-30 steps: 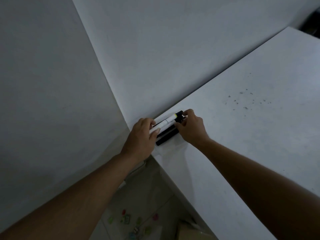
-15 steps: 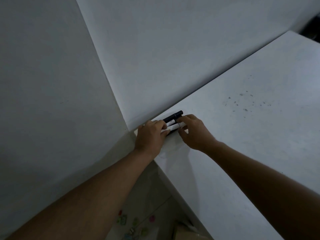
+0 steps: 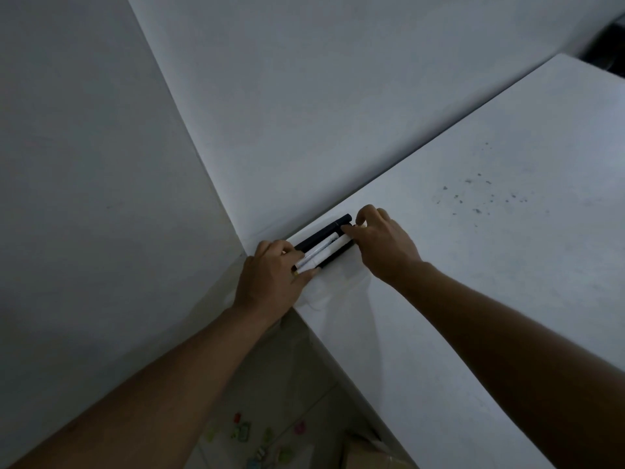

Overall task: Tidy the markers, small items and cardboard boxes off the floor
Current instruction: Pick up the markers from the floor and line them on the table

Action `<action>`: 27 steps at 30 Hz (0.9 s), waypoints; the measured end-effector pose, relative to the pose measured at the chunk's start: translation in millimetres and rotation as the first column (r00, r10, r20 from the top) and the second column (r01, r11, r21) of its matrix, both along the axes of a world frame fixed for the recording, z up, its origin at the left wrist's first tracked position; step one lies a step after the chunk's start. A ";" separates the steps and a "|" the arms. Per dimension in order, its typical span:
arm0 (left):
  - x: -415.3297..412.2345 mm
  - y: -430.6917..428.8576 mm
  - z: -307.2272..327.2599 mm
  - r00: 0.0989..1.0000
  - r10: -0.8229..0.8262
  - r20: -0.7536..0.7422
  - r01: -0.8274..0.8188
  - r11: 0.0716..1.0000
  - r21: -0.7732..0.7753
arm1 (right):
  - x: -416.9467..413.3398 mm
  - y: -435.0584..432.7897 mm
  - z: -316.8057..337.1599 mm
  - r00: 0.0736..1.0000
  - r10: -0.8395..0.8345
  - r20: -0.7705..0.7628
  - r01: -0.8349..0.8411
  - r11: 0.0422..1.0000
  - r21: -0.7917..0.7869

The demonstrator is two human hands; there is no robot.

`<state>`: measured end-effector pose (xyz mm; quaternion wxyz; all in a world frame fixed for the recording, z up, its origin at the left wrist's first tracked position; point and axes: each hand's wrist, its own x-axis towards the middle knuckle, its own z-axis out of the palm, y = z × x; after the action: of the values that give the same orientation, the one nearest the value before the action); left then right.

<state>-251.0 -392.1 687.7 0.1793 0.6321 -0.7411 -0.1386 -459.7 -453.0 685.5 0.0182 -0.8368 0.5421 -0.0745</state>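
The slim black and white plastic markers [image 3: 324, 244] lie side by side in a tight bundle on the white counter [image 3: 473, 282], at its corner against the pale grey wall [image 3: 304, 113]. Grey print on one white barrel is too small to read. The left hand [image 3: 270, 279], palm down, has its fingers curled and clamped over the bundle's nearer end. The right hand [image 3: 384, 247] pinches the farther end between thumb and bent fingers. Right of the markers, dark specks [image 3: 480, 198] dot the counter. Below the markers, on the tiled floor [image 3: 287, 384], lie small coloured items [image 3: 243, 431] and a brown cardboard box [image 3: 368, 455], its contents out of view.
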 end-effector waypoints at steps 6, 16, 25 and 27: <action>-0.7 2.5 0.2 0.996 0.078 -0.032 -0.076 0.996 0.043 | 7.0 8.2 -6.1 0.992 -0.060 0.108 0.056 0.997 0.044; -6.3 4.4 3.0 0.991 0.126 -0.055 -0.121 0.989 0.084 | 4.8 13.0 -2.2 0.994 -0.049 0.101 0.042 0.997 0.069; -6.4 11.5 8.2 0.990 0.119 -0.082 -0.114 0.992 0.057 | 17.9 21.2 -2.5 0.994 -0.103 0.019 0.104 0.994 -0.024; -4.9 14.7 9.1 0.989 0.113 -0.099 -0.109 0.993 0.042 | 22.6 24.3 -1.6 0.990 -0.126 0.058 0.126 0.992 -0.009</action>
<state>-255.9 -377.3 696.8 0.2125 0.6676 -0.6920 -0.1737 -437.1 -428.6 683.9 0.0237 -0.7986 0.5926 -0.1026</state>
